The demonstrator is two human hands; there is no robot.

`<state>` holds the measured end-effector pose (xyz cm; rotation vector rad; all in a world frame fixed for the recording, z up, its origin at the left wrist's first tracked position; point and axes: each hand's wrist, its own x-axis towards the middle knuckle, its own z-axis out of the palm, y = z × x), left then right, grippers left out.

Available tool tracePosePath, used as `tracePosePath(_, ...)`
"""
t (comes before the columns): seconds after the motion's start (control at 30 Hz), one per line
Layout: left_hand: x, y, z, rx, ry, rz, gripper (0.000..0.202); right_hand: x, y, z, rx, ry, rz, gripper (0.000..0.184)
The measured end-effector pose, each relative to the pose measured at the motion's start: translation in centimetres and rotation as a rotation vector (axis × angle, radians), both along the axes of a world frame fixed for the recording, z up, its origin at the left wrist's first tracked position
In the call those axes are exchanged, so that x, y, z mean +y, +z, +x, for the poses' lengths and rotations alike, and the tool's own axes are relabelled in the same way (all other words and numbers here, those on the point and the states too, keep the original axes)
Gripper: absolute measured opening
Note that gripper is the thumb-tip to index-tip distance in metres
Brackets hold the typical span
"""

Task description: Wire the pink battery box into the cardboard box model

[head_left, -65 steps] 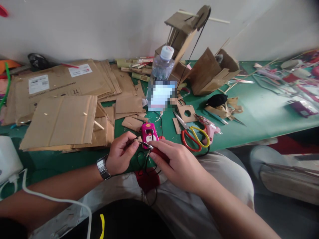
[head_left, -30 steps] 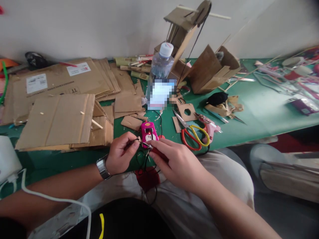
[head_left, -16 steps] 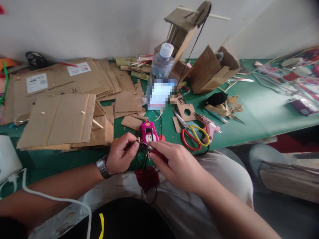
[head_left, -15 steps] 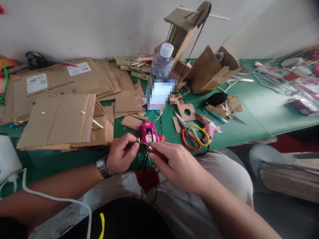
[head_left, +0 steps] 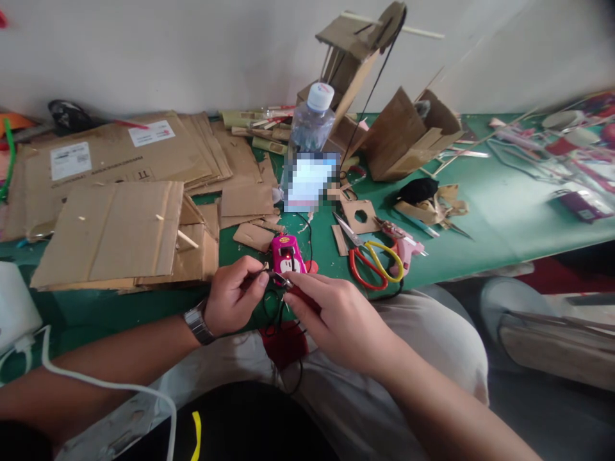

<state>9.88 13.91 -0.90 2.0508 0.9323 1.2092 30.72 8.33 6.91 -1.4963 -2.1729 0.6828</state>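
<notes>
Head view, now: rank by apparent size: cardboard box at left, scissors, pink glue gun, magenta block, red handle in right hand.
1. Cardboard box
2. Scissors
3. Glue gun and magenta block: too alike to split.
Unranked: red handle, mostly hidden by the right hand.

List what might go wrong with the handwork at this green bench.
The right hand grips a red-handled tool whose metal end points toward the left hand; a slip might nick those fingertips.

The black cord loops beneath both hands and hangs over the bench edge, so it could snag.

The scissors lie close to the pink glue gun; grabbing one might knock the other.
</notes>
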Motion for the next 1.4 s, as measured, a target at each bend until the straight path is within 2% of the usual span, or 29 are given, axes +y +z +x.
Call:
tracePosePath(0.27, 0.00, 0.06, 0.11, 0.005, 0.014, 0.004, 0.012, -0.24, -0.56, 0.00, -0.086, -0.011, 0.071, 0.031)
tracePosePath(0.37, -0.02, -0.03, 0.09, 0.014, 0.007, 0.004, 0.011, -0.10, -0.30, 0.01, -0.051, -0.016, 0.031, 0.031)
tracePosePath(0.53, -0.13, 0.01, -0.01, 0.010, -0.004, 0.009, 0.010, 0.15, 0.33, 0.11, 0.082, -0.013, -0.111, 0.021)
tracePosePath(0.73, -0.11, 0.20, 0.07, 0.020, 0.005, -0.013, 0.015, 0.02, -0.22, 0.32, 0.007, -0.026, -0.018, 0.033)
tracePosePath(0.97, -0.24, 0.10, -0.02, 0.000, -0.013, -0.008, 0.009, 0.17, 0.36, 0.11, 0.106, -0.012, -0.143, 0.020)
tracePosePath(1.17, -0.14, 0.12, 0.03, -0.006, -0.017, -0.009, 0.010, 0.07, -0.19, 0.32, 0.014, -0.035, -0.019, 0.033)
tracePosePath(1.4, -0.21, 0.22, 0.02, 0.006, -0.030, -0.015, 0.010, 0.14, 0.21, 0.23, 0.091, -0.025, -0.114, 0.026)
